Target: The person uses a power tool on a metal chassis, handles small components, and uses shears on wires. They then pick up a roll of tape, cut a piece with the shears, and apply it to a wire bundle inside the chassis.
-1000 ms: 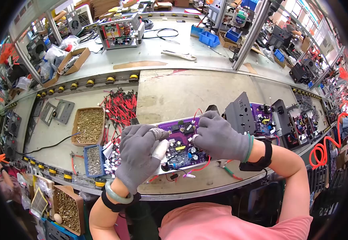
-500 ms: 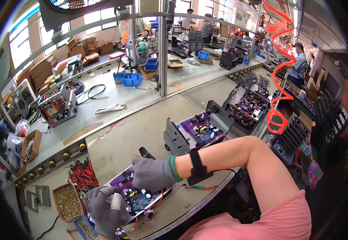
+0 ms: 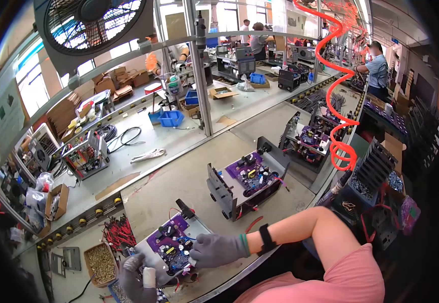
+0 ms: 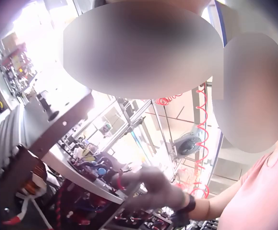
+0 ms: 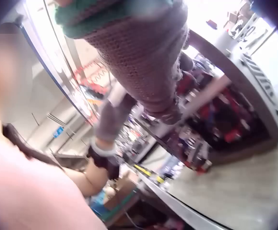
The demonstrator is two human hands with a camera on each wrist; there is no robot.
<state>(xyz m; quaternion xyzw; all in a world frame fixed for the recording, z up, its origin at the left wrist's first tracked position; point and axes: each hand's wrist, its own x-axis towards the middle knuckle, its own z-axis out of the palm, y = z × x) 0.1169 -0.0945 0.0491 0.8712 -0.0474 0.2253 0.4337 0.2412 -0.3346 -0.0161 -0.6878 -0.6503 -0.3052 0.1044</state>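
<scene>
A purple circuit board (image 3: 166, 241) with capacitors and coils lies in an open metal chassis (image 3: 198, 228) on the bench. My left hand (image 3: 137, 281), gloved in grey with white wrapping on the thumb, grips the chassis at its near left end. The gloved right hand (image 3: 217, 251) is at the board's right side, fingers bent down. White pieces show by its fingertips, and I cannot tell whether it pinches them. A short blue wire (image 3: 185, 238) runs on the board beside these fingers. In the left wrist view the right hand (image 4: 153, 187) is blurred.
Another chassis with a purple board (image 3: 250, 171) stands farther right, and more units (image 3: 313, 134) follow behind it. Red-black leads (image 3: 120, 232) and a box of brass-coloured parts (image 3: 101, 262) lie left. A coiled orange hose (image 3: 343, 154) hangs right.
The head view has swung right and up, bringing the fan and the far line into sight. My right hand has moved from the board's far edge to its right side, uncovering more of the board.
</scene>
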